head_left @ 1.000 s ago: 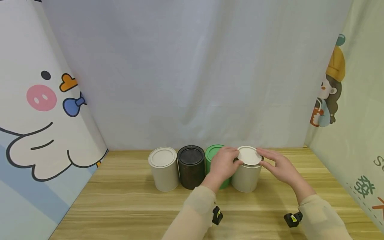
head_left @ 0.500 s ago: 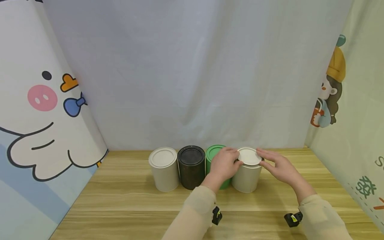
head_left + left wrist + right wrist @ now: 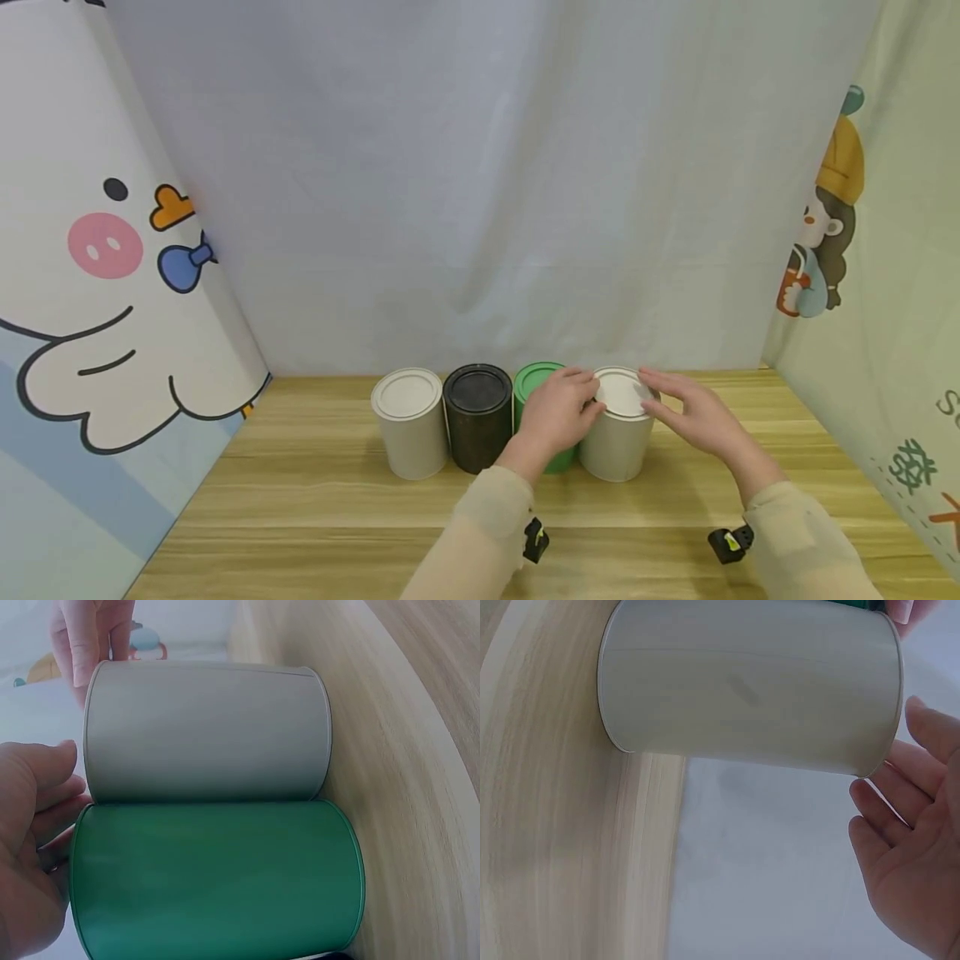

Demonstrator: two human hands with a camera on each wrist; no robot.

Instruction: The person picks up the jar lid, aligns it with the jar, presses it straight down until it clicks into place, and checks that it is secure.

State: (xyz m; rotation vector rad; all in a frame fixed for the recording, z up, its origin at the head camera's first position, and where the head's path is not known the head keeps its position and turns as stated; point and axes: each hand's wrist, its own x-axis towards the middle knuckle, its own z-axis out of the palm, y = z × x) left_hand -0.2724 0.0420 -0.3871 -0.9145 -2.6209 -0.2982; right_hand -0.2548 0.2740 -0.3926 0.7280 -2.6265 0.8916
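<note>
Four lidded cylindrical cans are several in a row, and the rightmost is an off-white can [image 3: 613, 450] whose flat lid [image 3: 621, 393] sits level on its top. My left hand [image 3: 557, 412] is at the left edge of that lid, partly covering the green can [image 3: 536, 379]. In the left wrist view its thumb is slightly apart from the off-white can's rim. My right hand [image 3: 693, 414] is at the lid's right edge. The right wrist view has its thumb [image 3: 932, 729] apart from the rim, with relaxed fingers by the far edge; contact is hard to tell.
A black can [image 3: 478, 425] and another off-white can [image 3: 411, 433] continue the row leftward, standing close together. They stand on a wooden table [image 3: 322, 517]. A pale curtain [image 3: 480, 208] hangs behind it, and printed cloths flank both sides.
The lid, held just above the rightmost can earlier with a gap beneath, now sits down on it. My hands have loosened from its edge and shifted slightly left.
</note>
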